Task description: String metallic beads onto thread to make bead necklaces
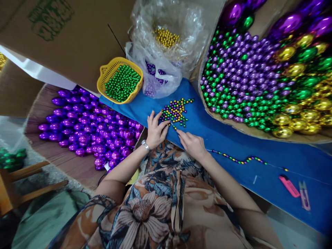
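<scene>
At the near edge of a blue cloth (190, 119), a loose heap of small green, gold and purple beads (176, 110) lies spread out. My left hand (156, 132) reaches to the near side of this heap, its fingers apart and the tips touching the cloth and beads. My right hand (193, 145) pinches a thin needle (171, 124) with a few beads on it, pointing towards my left fingertips. From behind my right hand a beaded string (238, 161) runs right across the cloth, its beads in mixed colours.
A yellow basket (101, 82) of green beads stands behind my left hand, beside clear plastic bags (166, 81). Large purple beads (90, 128) fill a carton at left. Another carton (228, 129) of mixed beads is at right. A pink highlighter (289, 186) lies near thread snips (304, 196).
</scene>
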`<control>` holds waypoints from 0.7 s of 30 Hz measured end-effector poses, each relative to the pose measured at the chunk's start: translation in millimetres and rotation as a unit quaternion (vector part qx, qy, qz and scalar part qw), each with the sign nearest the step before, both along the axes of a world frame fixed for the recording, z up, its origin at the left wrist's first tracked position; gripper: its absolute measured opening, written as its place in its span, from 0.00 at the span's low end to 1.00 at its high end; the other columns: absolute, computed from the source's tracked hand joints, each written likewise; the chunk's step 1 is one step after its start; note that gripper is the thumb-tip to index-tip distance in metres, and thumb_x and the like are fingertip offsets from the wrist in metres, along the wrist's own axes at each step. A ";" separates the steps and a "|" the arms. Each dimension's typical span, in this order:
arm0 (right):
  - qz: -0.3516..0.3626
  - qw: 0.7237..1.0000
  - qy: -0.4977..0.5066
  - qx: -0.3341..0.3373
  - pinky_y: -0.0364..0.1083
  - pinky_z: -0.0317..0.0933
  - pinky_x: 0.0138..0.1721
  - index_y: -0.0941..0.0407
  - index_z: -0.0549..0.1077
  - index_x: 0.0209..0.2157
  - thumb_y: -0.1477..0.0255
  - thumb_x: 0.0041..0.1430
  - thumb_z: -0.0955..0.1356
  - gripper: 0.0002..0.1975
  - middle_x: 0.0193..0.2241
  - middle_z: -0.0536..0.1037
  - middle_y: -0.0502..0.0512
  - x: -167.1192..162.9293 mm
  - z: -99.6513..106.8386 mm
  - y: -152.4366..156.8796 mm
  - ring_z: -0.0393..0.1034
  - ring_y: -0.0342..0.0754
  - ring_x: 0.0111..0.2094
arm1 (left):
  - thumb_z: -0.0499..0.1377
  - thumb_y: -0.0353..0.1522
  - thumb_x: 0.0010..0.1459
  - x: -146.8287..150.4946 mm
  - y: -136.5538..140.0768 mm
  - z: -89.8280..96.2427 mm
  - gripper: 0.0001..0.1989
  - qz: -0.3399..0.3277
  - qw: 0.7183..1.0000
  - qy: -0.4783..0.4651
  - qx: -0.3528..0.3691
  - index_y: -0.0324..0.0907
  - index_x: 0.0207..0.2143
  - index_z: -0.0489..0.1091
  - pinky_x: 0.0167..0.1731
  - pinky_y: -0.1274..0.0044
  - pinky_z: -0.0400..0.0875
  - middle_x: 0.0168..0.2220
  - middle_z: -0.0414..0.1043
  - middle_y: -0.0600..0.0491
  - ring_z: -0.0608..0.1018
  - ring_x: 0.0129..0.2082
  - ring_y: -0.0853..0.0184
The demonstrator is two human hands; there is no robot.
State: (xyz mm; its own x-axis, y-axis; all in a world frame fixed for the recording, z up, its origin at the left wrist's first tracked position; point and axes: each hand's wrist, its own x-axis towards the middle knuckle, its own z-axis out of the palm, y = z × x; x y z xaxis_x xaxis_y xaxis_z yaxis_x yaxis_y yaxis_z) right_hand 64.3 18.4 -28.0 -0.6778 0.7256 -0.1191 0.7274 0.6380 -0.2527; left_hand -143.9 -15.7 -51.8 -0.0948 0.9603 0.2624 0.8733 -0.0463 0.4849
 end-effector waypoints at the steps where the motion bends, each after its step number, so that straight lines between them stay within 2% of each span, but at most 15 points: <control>1: -0.001 1.000 0.002 0.003 0.41 0.53 0.29 0.48 0.68 0.59 0.67 0.69 0.57 0.20 0.34 0.79 0.53 0.0 0.1 0.0 0.72 0.41 0.31 | 0.53 0.38 0.64 0.1 0.0 0.1 0.14 0.001 1.000 -0.001 -0.002 0.49 0.47 0.73 0.62 0.49 0.50 0.62 0.59 0.48 0.50 0.68 0.51; 21: 0.005 1.000 0.019 0.012 0.40 0.54 0.31 0.49 0.69 0.58 0.67 0.69 0.57 0.20 0.35 0.79 0.53 -1.8 2.2 0.6 0.71 0.41 0.32 | 0.53 0.37 0.64 -1.4 -1.7 0.7 0.13 -0.002 1.000 -0.014 -0.003 0.48 0.47 0.73 0.64 0.51 0.48 0.61 0.60 0.48 0.51 0.68 0.53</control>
